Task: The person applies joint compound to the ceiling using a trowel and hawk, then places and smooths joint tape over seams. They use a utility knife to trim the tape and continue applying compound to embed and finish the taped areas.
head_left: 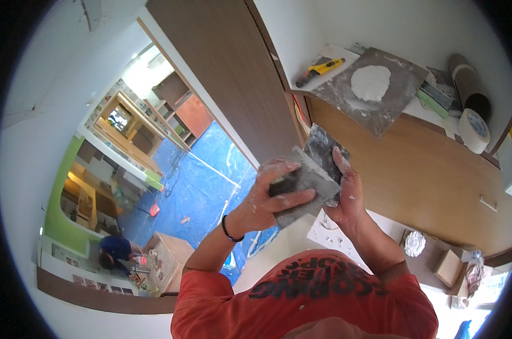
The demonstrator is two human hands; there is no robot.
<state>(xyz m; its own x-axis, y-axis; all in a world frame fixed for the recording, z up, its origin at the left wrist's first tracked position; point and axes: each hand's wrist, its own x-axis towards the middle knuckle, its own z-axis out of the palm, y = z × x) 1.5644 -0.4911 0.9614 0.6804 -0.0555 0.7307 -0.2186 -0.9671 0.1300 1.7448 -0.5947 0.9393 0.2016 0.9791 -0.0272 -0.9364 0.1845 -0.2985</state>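
Note:
In front of my chest, my left hand [261, 198] grips a grey flat-bladed scraper [308, 186], fingers spread over its blade. My right hand [349, 192] holds a second dark, putty-smeared flat blade [325, 146] behind it, thumb along its edge. The two blades overlap and look to be touching; a line of white putty shows along the edge between them. White smears mark my fingers. Beyond my hands, a mound of white putty [370, 83] lies on a grey board [389, 116], which overhangs the shelf edge.
On the shelf are a yellow utility knife [323, 68], a green-sided block [434, 101], a tape roll [475, 129] and a dark roll [468, 85]. Brown panels border it. Blue sheeting [210, 175] covers the floor at left, where another person [114, 248] bends beside a wooden box [176, 248].

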